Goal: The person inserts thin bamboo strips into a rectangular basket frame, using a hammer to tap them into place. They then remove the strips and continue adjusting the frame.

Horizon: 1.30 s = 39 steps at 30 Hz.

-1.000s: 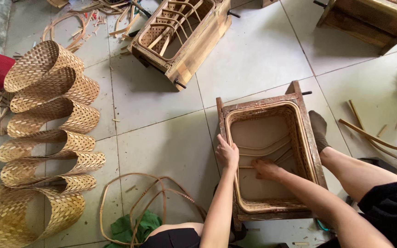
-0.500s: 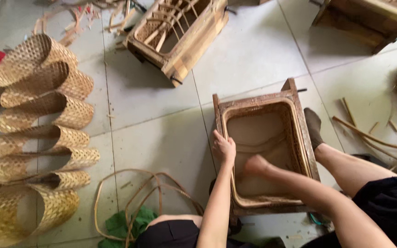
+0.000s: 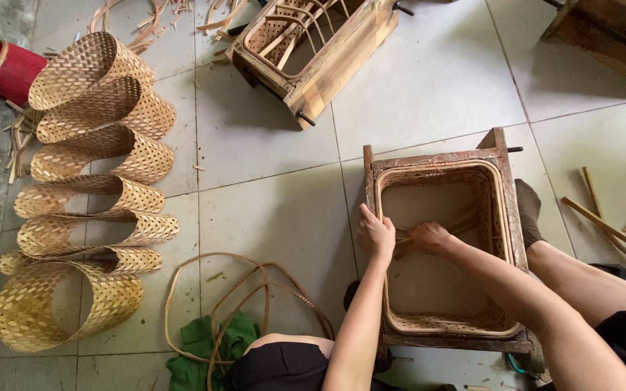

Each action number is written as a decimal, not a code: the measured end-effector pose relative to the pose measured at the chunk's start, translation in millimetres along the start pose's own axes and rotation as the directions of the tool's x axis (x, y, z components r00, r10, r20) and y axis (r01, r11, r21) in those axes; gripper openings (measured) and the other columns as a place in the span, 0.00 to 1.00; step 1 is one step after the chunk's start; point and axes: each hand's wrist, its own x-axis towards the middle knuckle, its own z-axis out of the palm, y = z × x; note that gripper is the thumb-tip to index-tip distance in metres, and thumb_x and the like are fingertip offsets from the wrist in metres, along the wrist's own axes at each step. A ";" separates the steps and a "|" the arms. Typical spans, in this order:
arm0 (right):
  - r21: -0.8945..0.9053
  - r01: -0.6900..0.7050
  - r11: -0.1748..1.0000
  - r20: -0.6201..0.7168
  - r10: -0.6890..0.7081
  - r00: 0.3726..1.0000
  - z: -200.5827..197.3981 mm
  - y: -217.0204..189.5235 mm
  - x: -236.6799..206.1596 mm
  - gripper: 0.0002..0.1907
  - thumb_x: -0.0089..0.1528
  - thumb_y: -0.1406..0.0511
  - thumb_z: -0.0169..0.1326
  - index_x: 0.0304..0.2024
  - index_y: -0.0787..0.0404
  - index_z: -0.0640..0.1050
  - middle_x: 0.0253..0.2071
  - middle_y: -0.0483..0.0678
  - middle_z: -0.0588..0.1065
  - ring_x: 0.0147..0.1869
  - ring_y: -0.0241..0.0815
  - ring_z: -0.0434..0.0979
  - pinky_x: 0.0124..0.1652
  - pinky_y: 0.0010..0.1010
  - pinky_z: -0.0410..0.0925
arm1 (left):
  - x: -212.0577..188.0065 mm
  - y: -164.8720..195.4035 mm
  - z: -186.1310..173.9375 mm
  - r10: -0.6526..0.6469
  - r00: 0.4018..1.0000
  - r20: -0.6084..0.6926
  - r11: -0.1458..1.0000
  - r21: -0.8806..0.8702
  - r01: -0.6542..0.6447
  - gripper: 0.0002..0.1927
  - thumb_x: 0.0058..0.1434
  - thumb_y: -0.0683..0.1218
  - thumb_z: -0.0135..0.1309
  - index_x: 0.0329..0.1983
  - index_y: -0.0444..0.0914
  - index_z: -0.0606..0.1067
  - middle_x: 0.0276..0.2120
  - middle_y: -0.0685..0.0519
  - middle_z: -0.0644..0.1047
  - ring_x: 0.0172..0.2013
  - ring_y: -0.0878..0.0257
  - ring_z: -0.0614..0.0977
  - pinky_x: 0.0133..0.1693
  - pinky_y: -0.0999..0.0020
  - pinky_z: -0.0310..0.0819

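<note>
A wooden frame mould [image 3: 440, 161] stands on the tiled floor with a woven bamboo basket [image 3: 493, 217] fitted inside it. My left hand [image 3: 374, 233] grips the basket's left rim and the frame edge. Inside the basket, my right hand [image 3: 427, 235] is closed on thin bamboo strips [image 3: 465, 223] that lie across the bottom. A socked foot [image 3: 528, 210] presses against the frame's right side.
Several woven bamboo bands [image 3: 88, 145] lie in a row at the left, next to a red cylinder [image 3: 10, 71]. A second wooden frame [image 3: 313, 43] lies at the top. Rattan hoops [image 3: 240, 297] and a green cloth [image 3: 208, 347] sit near my knee. Loose strips [image 3: 606, 224] lie right.
My right hand has shifted up and left inside the basket, closer to my left hand, and now holds the strips. The camera view has drifted slightly.
</note>
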 end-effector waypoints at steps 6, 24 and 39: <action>-0.188 0.097 0.977 0.285 -0.040 0.958 16.7 -24.3 -10.2 0.21 0.66 0.49 0.50 0.40 0.58 0.80 0.34 0.49 0.80 0.36 0.43 0.83 0.30 0.36 0.71 | -1.5 -3.9 5.6 -0.002 0.999 -0.033 1.000 -0.007 0.002 0.30 0.59 0.48 0.55 0.62 0.34 0.63 0.47 0.38 0.77 0.41 0.40 0.82 0.38 0.45 0.77; -0.153 0.041 0.987 -0.021 -0.045 0.999 -6.8 -1.1 -6.9 0.09 0.66 0.63 0.49 0.46 0.57 0.77 0.41 0.53 0.79 0.41 0.47 0.82 0.37 0.38 0.75 | -4.8 11.1 -6.3 -0.031 0.999 0.005 0.998 0.060 0.031 0.31 0.60 0.51 0.55 0.64 0.36 0.64 0.45 0.40 0.79 0.40 0.42 0.82 0.37 0.45 0.77; -0.200 -0.162 0.966 -0.005 0.164 0.986 -114.7 137.4 -106.9 0.14 0.69 0.59 0.46 0.55 0.52 0.75 0.54 0.48 0.75 0.54 0.45 0.76 0.50 0.37 0.72 | -116.7 40.0 8.5 0.681 0.579 0.449 0.690 -0.128 -0.713 0.28 0.57 0.61 0.59 0.46 0.34 0.79 0.59 0.35 0.74 0.68 0.38 0.64 0.68 0.33 0.52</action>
